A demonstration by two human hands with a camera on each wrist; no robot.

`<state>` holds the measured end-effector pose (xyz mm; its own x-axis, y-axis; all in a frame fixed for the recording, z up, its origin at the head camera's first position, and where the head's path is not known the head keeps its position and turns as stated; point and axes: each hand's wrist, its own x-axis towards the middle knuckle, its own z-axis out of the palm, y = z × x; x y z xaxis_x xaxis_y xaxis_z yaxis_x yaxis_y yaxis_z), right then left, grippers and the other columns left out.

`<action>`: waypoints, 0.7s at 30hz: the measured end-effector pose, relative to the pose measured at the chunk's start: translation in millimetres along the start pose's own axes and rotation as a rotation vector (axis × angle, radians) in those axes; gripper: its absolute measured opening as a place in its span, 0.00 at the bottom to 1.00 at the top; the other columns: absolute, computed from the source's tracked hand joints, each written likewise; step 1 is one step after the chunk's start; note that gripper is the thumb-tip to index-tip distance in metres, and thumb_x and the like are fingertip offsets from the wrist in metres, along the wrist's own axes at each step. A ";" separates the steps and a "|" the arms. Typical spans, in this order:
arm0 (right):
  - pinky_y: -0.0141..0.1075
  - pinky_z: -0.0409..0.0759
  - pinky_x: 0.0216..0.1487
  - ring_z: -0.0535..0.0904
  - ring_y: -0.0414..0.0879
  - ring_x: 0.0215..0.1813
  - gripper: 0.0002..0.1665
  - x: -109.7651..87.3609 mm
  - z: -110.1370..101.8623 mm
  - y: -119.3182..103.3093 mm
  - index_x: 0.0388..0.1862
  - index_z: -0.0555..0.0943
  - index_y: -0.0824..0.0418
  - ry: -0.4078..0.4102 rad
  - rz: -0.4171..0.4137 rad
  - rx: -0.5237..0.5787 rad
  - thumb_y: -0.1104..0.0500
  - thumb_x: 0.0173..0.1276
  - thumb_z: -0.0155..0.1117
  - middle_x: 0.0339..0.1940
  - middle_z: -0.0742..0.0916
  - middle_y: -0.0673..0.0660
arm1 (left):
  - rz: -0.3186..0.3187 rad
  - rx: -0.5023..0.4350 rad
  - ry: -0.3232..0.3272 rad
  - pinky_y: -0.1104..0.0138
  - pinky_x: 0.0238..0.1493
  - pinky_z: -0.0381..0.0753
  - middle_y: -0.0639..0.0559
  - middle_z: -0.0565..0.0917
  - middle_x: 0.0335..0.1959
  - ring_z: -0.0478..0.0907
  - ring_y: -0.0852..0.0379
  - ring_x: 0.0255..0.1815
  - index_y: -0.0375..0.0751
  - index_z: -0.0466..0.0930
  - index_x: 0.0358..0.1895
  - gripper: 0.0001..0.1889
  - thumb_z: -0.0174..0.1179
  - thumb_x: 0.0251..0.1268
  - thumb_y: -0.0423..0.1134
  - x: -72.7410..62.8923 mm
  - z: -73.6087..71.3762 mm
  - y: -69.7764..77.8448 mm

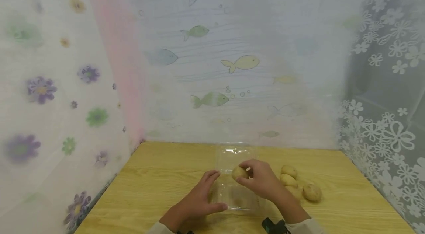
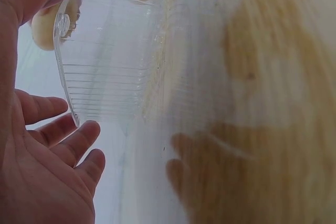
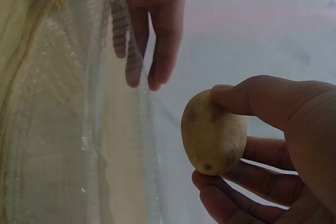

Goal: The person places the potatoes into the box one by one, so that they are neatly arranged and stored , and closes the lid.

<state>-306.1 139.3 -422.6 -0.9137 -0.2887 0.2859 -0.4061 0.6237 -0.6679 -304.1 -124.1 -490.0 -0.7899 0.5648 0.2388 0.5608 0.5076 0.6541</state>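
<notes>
Pale curtains point(image 1: 282, 24) printed with fish point(image 1: 245, 62) and flowers point(image 1: 41, 90) enclose a yellow wood-grain table point(image 1: 166, 167) on 3 sides.

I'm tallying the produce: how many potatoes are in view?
5: one potato in the right hand; on the table, a far potato, a middle potato, a near potato partly behind the right forearm, and a rightmost potato. The forearm could hide others.

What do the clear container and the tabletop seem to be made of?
The container looks like thin, glossy plastic: the tabletop shows through and highlights glint on it. The tabletop looks like wood with a satin finish, judging by its streaked grain, though a printed laminate is possible.
</notes>
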 end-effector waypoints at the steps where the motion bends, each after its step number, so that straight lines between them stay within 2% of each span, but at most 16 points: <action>1: 0.30 0.85 0.40 0.87 0.45 0.43 0.25 -0.2 1.0 -0.5 0.55 0.85 0.63 -0.005 -0.002 -0.001 0.51 0.64 0.78 0.52 0.89 0.56 | -0.001 0.001 0.000 0.39 0.70 0.72 0.47 0.56 0.82 0.64 0.42 0.78 0.48 0.52 0.83 0.53 0.69 0.62 0.65 -0.2 -0.3 0.2; 6: 0.35 0.87 0.43 0.86 0.46 0.45 0.25 -1.2 5.8 -1.6 0.56 0.86 0.64 -0.020 -0.018 -0.018 0.51 0.65 0.78 0.53 0.89 0.58 | -0.005 -0.003 -0.009 0.39 0.69 0.72 0.48 0.55 0.82 0.63 0.43 0.78 0.47 0.52 0.83 0.53 0.69 0.63 0.64 -0.6 -1.4 1.2; 13: 0.31 0.85 0.40 0.86 0.45 0.41 0.26 -1.8 13.3 -2.0 0.54 0.87 0.66 -0.035 -0.053 -0.027 0.51 0.63 0.79 0.52 0.89 0.61 | -0.006 -0.007 -0.017 0.37 0.68 0.72 0.49 0.54 0.83 0.62 0.42 0.79 0.46 0.51 0.84 0.53 0.67 0.64 0.65 0.5 -0.8 -1.6; 21: 0.33 0.86 0.41 0.86 0.43 0.40 0.24 -1.7 24.3 3.4 0.52 0.88 0.64 -0.032 -0.063 -0.057 0.52 0.62 0.80 0.49 0.89 0.59 | 0.013 0.000 -0.013 0.38 0.68 0.72 0.47 0.55 0.83 0.63 0.41 0.79 0.49 0.51 0.84 0.52 0.67 0.63 0.66 -0.7 -0.5 -0.4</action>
<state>-305.6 124.2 -442.0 -0.8859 -0.3511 0.3032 -0.4635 0.6441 -0.6086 -303.9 -124.9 -490.1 -0.7794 0.5798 0.2375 0.5706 0.5002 0.6513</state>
